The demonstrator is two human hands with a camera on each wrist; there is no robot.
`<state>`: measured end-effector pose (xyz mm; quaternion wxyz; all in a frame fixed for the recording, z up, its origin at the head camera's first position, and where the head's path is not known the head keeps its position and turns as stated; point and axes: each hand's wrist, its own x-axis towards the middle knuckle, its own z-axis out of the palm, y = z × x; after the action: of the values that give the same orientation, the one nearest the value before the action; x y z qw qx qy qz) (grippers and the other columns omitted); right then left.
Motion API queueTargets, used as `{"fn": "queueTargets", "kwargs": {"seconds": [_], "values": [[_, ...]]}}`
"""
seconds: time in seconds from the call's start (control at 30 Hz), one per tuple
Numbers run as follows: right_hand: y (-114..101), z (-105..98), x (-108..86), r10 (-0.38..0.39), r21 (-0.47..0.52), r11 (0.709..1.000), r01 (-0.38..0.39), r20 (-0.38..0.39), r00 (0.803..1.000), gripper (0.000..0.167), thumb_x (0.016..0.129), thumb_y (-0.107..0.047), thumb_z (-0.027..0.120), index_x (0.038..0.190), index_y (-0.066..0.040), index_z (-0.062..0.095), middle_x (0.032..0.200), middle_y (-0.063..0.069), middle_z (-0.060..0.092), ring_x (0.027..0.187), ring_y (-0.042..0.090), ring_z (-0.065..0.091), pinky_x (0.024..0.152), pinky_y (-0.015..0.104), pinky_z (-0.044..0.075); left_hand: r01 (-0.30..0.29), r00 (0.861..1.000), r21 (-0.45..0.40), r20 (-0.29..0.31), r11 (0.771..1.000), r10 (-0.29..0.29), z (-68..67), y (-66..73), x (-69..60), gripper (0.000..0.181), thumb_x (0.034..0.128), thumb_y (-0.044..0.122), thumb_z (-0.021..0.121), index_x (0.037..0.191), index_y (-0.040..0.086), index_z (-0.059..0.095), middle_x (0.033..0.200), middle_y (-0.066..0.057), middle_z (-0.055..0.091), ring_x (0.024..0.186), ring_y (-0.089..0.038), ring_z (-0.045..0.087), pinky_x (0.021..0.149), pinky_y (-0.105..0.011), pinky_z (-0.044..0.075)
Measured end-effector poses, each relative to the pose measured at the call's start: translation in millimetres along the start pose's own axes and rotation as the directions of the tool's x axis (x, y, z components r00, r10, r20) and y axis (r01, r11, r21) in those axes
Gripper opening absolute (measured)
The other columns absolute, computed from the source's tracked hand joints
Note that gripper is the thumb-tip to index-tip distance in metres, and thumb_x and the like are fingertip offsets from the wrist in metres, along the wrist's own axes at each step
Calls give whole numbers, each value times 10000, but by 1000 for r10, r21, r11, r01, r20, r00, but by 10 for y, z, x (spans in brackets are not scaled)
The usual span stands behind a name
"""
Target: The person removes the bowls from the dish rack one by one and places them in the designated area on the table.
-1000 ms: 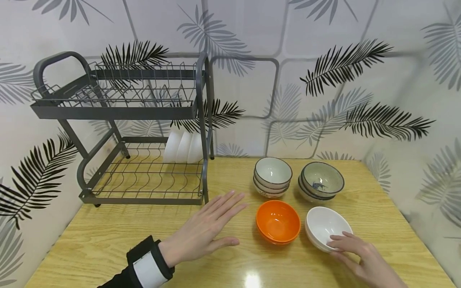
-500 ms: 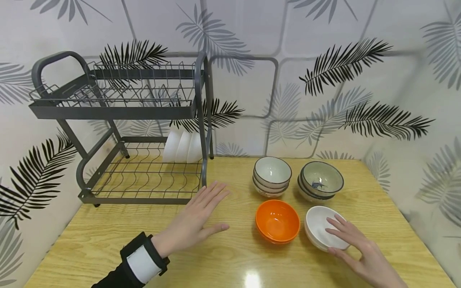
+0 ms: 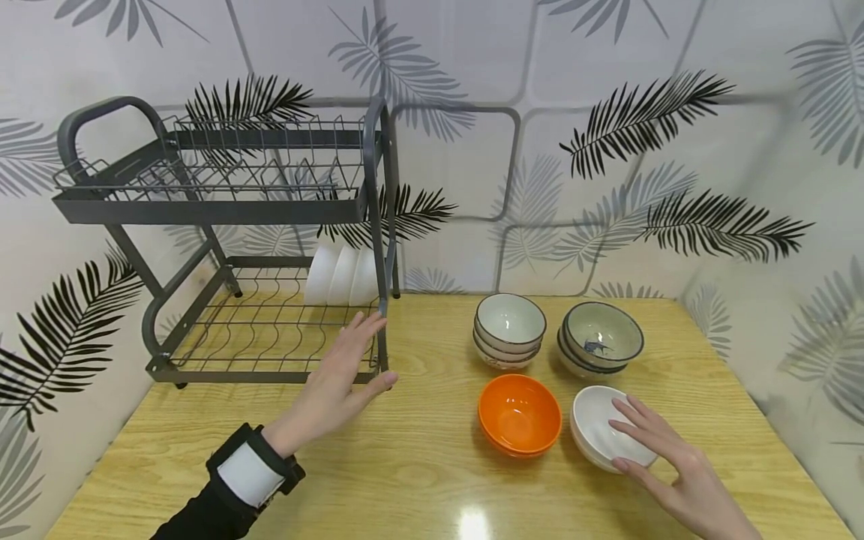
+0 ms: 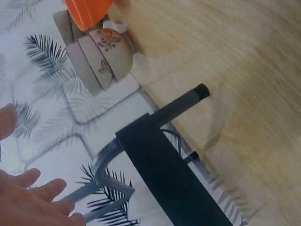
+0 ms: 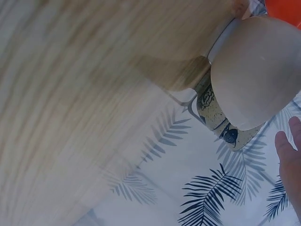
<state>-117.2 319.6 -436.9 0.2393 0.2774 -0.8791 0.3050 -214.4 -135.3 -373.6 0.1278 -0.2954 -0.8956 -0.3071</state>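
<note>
My left hand [image 3: 324,390] is held over the table by the front right post of the dark dish rack [image 3: 270,377], fingers extended and holding nothing. On the rack's lower tier several white bowls [image 3: 320,277] stand on edge at the right end. My right hand [image 3: 688,469] hovers at the right side of a stack of white bowls [image 3: 603,420], its fingers spread over the top bowl and its thumb near the rim. In the right wrist view, the fingertips [image 5: 283,143] appear apart from the white bowl [image 5: 258,70].
Left of the white stack stand orange bowls [image 3: 518,412], one inside another. Behind are stacked pale bowls with dark rims [image 3: 511,322] and greenish patterned bowls [image 3: 603,334]. A leaf-patterned wall covering [image 3: 459,172] rises behind the wooden table [image 3: 405,480].
My left hand has moved left and slightly up, toward the rack's front post. The right hand has shifted slightly up, its fingers lifting off the white bowl's rim. The bowls have stayed put.
</note>
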Motion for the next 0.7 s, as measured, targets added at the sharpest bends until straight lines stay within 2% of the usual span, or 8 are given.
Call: {"fn": "queueTargets", "kwargs": {"seconds": [0.27, 0.43, 0.53, 0.7], "values": [[-14, -4, 9, 36, 35, 999, -36, 4, 999, 620, 691, 90, 827, 1274, -66, 683, 1492, 143, 551, 1512, 16, 308, 1201, 87, 237, 120, 993, -86, -12, 989, -122, -150, -133, 61, 730, 999, 287, 633, 1579, 61, 252, 1647, -219, 256, 1555, -442, 133, 1211, -691, 196], [-24, -2, 14, 35, 40, 999, -35, 6, 999, 618, 696, 90, 824, 1277, -67, 682, 1501, 119, 547, 1510, 11, 308, 1197, 81, 239, 164, 985, -109, -25, 980, -168, -248, -204, 102, 698, 1023, 277, 589, 1573, 24, 242, 1637, -264, 231, 1526, -489, 174, 1194, -708, 213], [-34, 3, 17, 31, 40, 999, -31, 4, 1000, 618, 700, 88, 824, 1279, -72, 681, 1507, 96, 545, 1507, 7, 313, 1191, 73, 240, 190, 980, -154, -27, 970, -196, -305, -248, 139, 689, 1033, 275, 569, 1573, 13, 229, 1641, -270, 208, 1519, -483, 198, 1186, -702, 240], [-35, 11, 22, 17, 48, 999, -16, -15, 1000, 615, 685, 104, 819, 1264, -55, 687, 1483, 148, 559, 1506, 28, 329, 1195, 87, 250, 233, 970, -225, -20, 946, -244, -380, -328, 192, 688, 1046, 279, 535, 1582, 13, 197, 1648, -259, 203, 1522, -475, 199, 1193, -690, 240]]}}
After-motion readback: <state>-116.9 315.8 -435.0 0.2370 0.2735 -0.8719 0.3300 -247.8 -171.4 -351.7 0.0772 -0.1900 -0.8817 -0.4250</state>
